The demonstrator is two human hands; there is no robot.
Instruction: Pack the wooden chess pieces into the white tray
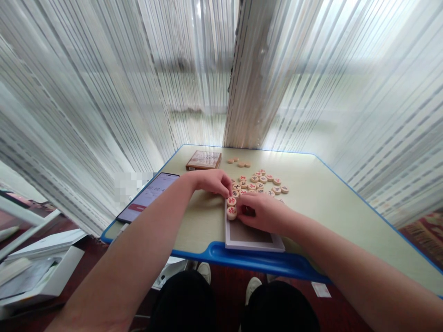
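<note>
A shallow white box (254,244) lies at the table's front edge. Two round wooden pieces with red characters, an upper one (231,201) and a lower one (231,213), sit along its left side. My left hand (216,182) is at the box's upper left corner, fingers bent down and together beside the upper piece; what they hold, if anything, is hidden. Over the box, my right hand (261,210) has curled fingers close to the two pieces, and its fingertips are partly hidden. Beyond both hands, several more round pieces (259,179) with red or dark characters lie scattered.
A lidded box (204,159) stands at the back left of the table (332,203), near a few face-down pieces (244,164). A phone (148,193) lies at the left edge. Curtains hang behind, and an open white box (51,272) is on the lower left.
</note>
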